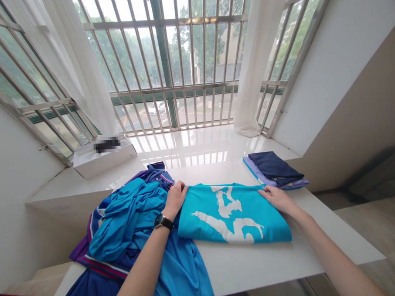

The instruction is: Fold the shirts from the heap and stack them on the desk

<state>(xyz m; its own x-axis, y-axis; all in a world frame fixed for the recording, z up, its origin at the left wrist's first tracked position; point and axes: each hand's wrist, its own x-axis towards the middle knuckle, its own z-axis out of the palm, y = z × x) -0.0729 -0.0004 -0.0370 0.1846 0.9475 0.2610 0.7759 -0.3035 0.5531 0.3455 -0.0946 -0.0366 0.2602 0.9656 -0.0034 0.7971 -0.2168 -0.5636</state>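
Observation:
A turquoise T-shirt (203, 209) with large white brush-style lettering lies folded on the white table, between my two hands. At its far left corner my left hand (176, 197), with a black-strapped watch on the wrist, pinches the fabric. The far right corner is pinched by my right hand (278, 198). Beside my left forearm is a loose heap of clothes (128, 216) in blue, navy and purple, some with striped trim. Part of the heap hangs over the table's near edge.
A stack of folded clothes (277, 168), navy on top, sits at the right back. An open white box (104, 158) with a blurred dark item stands on the left sill. Behind are barred windows and white curtains (251, 67). The white table (322, 230) ends close in front.

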